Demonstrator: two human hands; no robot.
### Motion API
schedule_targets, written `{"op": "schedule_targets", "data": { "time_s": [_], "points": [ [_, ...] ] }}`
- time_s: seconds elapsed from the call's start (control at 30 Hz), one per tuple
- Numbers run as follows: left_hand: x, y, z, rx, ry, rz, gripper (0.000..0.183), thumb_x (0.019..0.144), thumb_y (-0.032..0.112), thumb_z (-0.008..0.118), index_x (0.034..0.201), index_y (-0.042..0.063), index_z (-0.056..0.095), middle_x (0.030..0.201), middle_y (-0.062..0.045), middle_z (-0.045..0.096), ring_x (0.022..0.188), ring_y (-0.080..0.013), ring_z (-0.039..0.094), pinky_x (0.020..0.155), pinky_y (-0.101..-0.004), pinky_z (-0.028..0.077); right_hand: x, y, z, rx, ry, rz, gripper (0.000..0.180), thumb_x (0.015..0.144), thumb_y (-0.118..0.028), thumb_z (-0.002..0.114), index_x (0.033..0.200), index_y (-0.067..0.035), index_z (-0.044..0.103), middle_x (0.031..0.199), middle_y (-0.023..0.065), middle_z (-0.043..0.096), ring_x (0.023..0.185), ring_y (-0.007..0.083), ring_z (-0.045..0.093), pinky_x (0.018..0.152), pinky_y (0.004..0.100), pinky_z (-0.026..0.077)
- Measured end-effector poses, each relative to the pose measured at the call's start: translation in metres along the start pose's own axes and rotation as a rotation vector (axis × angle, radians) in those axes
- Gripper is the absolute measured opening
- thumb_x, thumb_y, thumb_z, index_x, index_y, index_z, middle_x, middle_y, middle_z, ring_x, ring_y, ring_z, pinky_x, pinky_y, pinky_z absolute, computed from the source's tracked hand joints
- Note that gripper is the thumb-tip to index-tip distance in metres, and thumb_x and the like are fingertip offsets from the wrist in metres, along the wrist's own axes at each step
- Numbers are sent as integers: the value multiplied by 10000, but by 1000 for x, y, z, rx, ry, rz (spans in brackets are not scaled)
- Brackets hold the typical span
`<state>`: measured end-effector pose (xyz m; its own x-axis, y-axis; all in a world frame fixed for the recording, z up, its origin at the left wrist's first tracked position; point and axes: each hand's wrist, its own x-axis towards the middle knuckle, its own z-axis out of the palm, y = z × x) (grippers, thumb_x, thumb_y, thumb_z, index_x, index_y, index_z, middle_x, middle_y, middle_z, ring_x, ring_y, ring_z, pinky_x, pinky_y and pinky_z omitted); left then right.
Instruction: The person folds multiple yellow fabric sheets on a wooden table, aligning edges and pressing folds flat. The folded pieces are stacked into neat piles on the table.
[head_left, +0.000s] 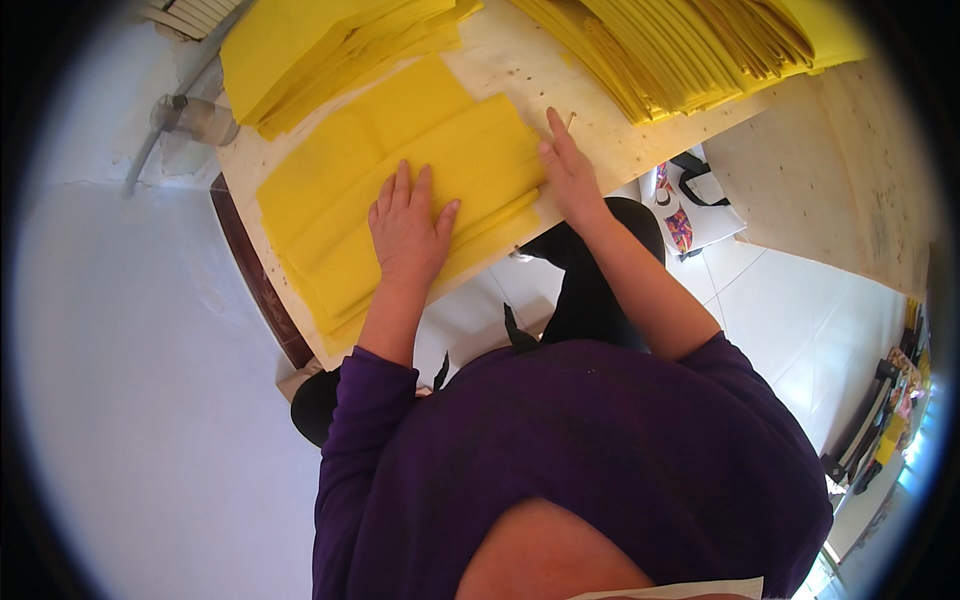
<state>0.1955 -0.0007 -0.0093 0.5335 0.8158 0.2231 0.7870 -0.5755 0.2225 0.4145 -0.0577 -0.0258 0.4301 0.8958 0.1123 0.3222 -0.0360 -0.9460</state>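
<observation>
A yellow fabric sheet (330, 225), partly folded over itself, lies on the wooden tabletop (517, 45) in front of me. My left hand (411, 225) rests palm down on its folded layers, fingers a little spread. At the fold's right end is my right hand (571, 172), its fingers extended and its edge beside the cloth; whether it touches the fabric is hard to tell. Neither hand grasps anything. Creases run lengthwise along the folded part, and a narrow strip of cloth shows along the near side.
A stack of flat yellow sheets (300, 52) lies at the far left. Folded yellow pieces (660, 52) are piled at the far right. A pipe with a plastic bottle (195, 120) runs along the left wall. Below the table's right side stands a white printed bag (694, 202).
</observation>
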Motion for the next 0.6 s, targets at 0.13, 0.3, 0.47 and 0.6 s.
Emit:
{"op": "schedule_targets", "data": {
  "time_s": [0.13,0.3,0.47,0.6],
  "points": [
    [1,4,-2,-16,-31,-44,558,851,409,597,1296,81,521,1405,-171,423,1267,-335,401,1004,-461,323,-8,-2,9,33,-83,-38,637,973,-371,449,1430,33,264,1485,229,279,1394,313,261,1122,326,222],
    [3,7,-2,14,-80,-83,543,869,408,575,1307,93,516,1414,-167,417,1279,-340,390,1023,-453,318,-4,-6,7,-44,-116,-41,641,968,-369,459,1428,34,270,1488,229,273,1397,316,251,1129,344,204],
    [0,6,1,5,-62,-91,550,863,415,581,1310,101,514,1416,-163,414,1280,-338,390,1028,-453,308,4,-26,6,-327,-57,-362,589,945,-313,492,1404,21,335,1469,218,308,1375,359,266,1125,434,201],
    [-2,5,5,-36,-21,-87,563,854,415,588,1307,89,513,1416,-170,410,1287,-336,378,1031,-454,285,14,-44,33,-591,-244,-500,591,942,-360,479,1395,1,362,1473,184,320,1386,328,252,1131,455,183]
  ]
}}
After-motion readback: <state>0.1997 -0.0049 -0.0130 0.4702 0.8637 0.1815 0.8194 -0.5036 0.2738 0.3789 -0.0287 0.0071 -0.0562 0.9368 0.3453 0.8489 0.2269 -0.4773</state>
